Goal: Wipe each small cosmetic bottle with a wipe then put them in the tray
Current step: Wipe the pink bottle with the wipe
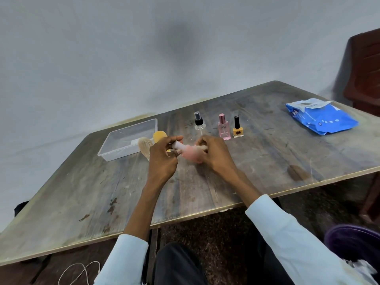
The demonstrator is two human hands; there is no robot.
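With the left hand [162, 155] pinching the cap end of the small pale-pink plastic bottle [186, 152] above the worn wooden table [257, 161], and right hand [213, 153] fingers curled round a wipe on its body, rotate it for full coverage.

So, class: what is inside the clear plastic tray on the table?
The clear tray appears to hold no bottles; only a pale patch shows on its floor. The left hand and two yellowish items cover its near right corner.
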